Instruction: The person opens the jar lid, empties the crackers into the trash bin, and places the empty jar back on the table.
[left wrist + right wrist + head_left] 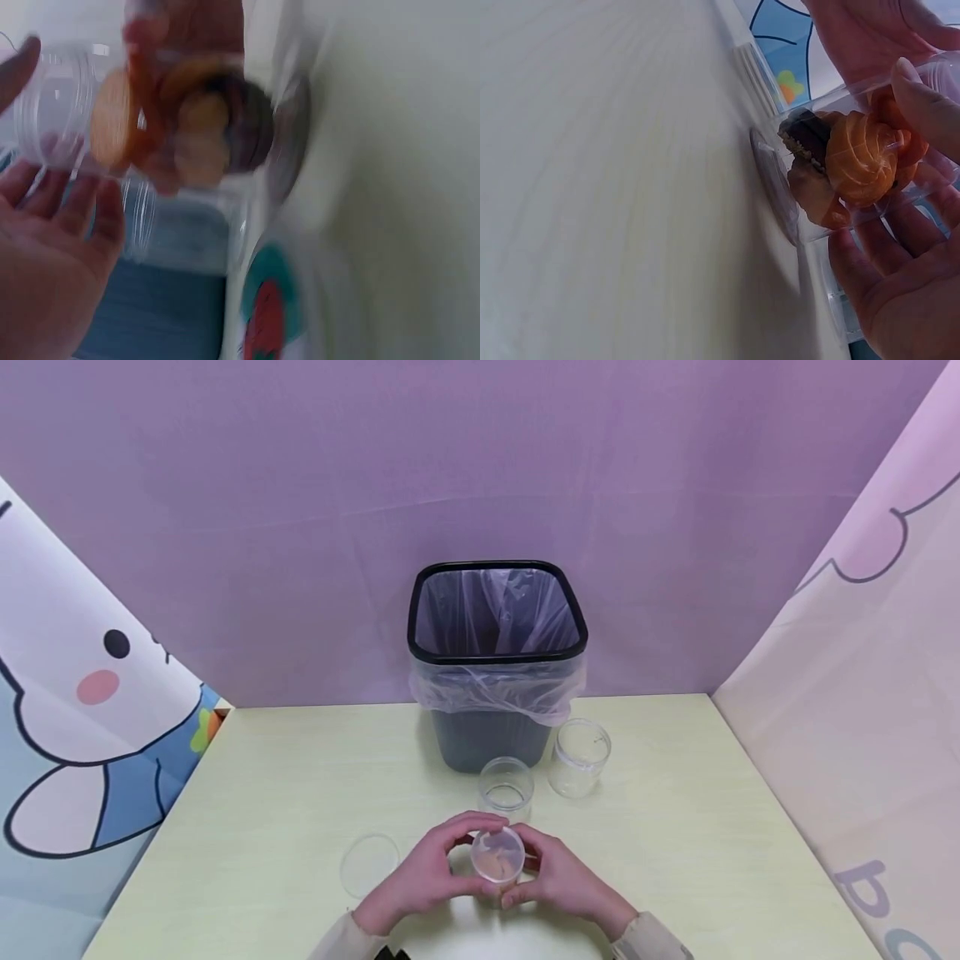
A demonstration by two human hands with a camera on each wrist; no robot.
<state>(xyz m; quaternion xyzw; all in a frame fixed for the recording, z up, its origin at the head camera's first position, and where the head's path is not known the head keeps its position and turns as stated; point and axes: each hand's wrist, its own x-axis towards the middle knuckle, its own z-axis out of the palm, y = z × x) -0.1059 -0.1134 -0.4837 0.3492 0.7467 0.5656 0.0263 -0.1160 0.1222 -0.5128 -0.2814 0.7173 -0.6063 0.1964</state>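
Note:
A clear jar (pixel 497 858) of cookies stands upright between the two hands, low in the middle of the head view. My left hand (pixel 431 867) curls round its left side, and my right hand (pixel 561 875) holds the right side. Swirled orange-brown cookies (pixel 861 159), one with a dark part, show through the wall in the right wrist view. Blur softens the same cookies (pixel 196 127) in the left wrist view. Whether a lid sits on the jar I cannot tell. Just behind it is an open clear jar (pixel 506 787).
Farther right stands another clear jar (pixel 580 758). Against the purple backdrop is a grey bin (pixel 491 739) with a black rim and a plastic liner. A thin clear disc (pixel 370 866) lies left of the left hand on the pale table (pixel 300 777).

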